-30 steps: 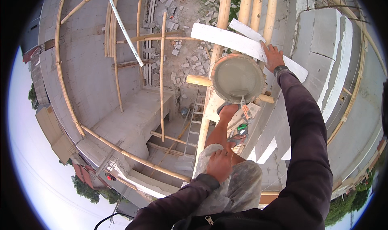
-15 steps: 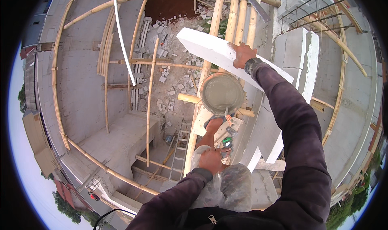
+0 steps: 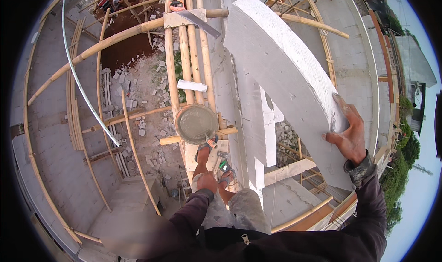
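Note:
My right hand (image 3: 347,131) is clamped over the lower right edge of a large pale concrete block (image 3: 281,64), thumb on one face and fingers on the other. The block is tilted, its long top edge slanting from upper left to lower right, beside the wall. My left hand (image 3: 206,183) rests by my knee, closed, with its fingertips hidden. Ahead of it stands a round tub of grey mortar (image 3: 195,124), where an orange-handled trowel (image 3: 212,143) leans at the rim. A green tape measure (image 3: 223,165) lies near my sandalled feet.
Bamboo poles (image 3: 183,59) form the scaffold ahead, bearing a white block offcut (image 3: 192,86) and a handsaw (image 3: 199,23) on a board. Far below on the left lies rubble (image 3: 138,105). Masonry (image 3: 251,110) runs along my right. A pale pipe (image 3: 80,82) hangs at left.
The block has swung to the right and nearer in my right hand, off the poles beyond the tub. My view has shifted right, and the offcut now shows. My left hand stays by my knee.

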`<state>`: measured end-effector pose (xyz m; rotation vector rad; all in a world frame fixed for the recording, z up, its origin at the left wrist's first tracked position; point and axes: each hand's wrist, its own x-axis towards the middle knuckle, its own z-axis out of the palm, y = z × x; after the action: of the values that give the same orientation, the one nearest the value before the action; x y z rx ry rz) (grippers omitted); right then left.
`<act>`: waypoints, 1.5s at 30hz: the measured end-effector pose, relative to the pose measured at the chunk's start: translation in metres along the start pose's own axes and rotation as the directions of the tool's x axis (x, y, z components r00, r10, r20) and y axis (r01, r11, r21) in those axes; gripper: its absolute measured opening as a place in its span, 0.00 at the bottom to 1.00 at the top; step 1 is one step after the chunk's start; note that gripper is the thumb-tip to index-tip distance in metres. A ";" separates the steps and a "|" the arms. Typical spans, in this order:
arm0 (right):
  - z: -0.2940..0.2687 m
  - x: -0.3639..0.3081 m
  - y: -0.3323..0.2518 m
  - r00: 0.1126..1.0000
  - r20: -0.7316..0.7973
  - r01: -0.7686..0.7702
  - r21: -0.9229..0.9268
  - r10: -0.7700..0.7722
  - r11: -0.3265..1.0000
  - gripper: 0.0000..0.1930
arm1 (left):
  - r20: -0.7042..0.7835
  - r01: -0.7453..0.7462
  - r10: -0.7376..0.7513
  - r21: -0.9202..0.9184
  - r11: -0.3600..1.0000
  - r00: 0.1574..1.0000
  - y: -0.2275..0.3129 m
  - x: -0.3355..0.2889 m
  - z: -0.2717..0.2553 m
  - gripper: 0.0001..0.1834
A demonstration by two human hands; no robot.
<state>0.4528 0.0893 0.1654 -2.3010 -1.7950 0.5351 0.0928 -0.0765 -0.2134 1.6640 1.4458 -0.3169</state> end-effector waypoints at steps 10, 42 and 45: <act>0.007 -0.030 0.122 0.865 0.010 -0.479 0.317 0.502 0.819 0.43 | 0.097 -0.099 0.086 0.139 0.985 0.992 -0.001 0.021 -0.007 0.12; 0.309 0.179 0.220 0.887 -0.362 -0.217 0.218 0.285 0.951 0.40 | 0.177 -0.139 0.100 0.219 0.966 0.979 0.008 0.023 -0.032 0.12; 0.317 0.181 0.224 0.893 -0.367 -0.224 0.139 0.260 0.965 0.40 | 0.213 -0.139 0.083 0.263 0.955 0.973 0.014 0.026 -0.034 0.12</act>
<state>0.5710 0.1798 -0.2362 -2.3745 -1.2863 0.1747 0.1013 -0.0329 -0.2048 1.8687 1.1931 -0.6289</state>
